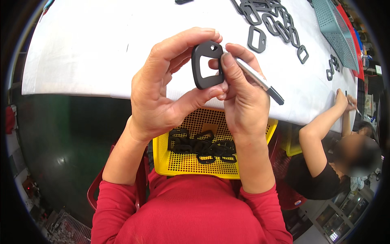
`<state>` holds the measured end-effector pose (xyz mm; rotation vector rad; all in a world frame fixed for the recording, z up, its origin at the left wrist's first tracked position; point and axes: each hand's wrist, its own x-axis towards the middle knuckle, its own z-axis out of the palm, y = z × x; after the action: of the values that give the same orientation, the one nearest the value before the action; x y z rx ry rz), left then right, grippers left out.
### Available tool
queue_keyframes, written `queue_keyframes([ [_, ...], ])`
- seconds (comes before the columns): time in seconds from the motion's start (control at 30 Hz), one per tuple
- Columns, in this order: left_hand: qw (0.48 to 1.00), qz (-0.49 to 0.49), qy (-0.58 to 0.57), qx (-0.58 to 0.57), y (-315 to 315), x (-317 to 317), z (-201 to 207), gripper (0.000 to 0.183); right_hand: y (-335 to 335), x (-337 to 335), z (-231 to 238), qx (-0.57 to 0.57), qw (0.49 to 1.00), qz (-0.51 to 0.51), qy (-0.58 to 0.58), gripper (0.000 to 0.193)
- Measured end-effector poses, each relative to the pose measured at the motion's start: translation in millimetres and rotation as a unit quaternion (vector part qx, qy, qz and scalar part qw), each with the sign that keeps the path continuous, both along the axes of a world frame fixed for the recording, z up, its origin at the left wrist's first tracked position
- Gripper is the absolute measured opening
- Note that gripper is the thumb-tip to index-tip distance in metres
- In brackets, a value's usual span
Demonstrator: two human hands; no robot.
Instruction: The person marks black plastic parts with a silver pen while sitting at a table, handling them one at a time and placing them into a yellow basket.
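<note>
Above the table's near edge, my left hand point(156, 83) pinches a black frame-shaped piece point(197, 67), its thumb at the bottom and fingers at the top. The piece stands roughly upright and has a large rounded opening with a small hole above it. My right hand point(245, 97) grips a white marker pen point(258, 78) whose dark end points down to the right. The pen's other end reaches the piece's right edge, and its tip is hidden by my right thumb and fingers. Beneath my hands, a yellow perforated basket point(161, 158) holds several similar black pieces point(203, 142).
Many black frame pieces point(256, 39) lie on the white-covered table point(81, 53) at far right. Beyond them stands a blue-grey perforated basket point(337, 36). A co-worker point(317, 154) sits at right, hands over the table edge, near a small group of pieces point(330, 74).
</note>
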<state>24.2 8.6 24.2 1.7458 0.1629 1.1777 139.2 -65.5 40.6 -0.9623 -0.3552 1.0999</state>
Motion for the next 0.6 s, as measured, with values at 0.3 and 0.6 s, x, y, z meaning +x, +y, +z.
queue_keyframes([
  [0.3,0.982,0.019,0.15,-0.115,-15.4,-20.8,-16.6,0.061,-13.8,19.5,-6.7,-0.093,0.972,-0.095,-0.196,0.018],
  [0.6,0.975,0.036,0.173,-0.137,-20.6,-24.1,-28.3,0.055,-16.5,1.5,-25.5,-0.068,0.929,-0.108,-0.347,0.021],
])
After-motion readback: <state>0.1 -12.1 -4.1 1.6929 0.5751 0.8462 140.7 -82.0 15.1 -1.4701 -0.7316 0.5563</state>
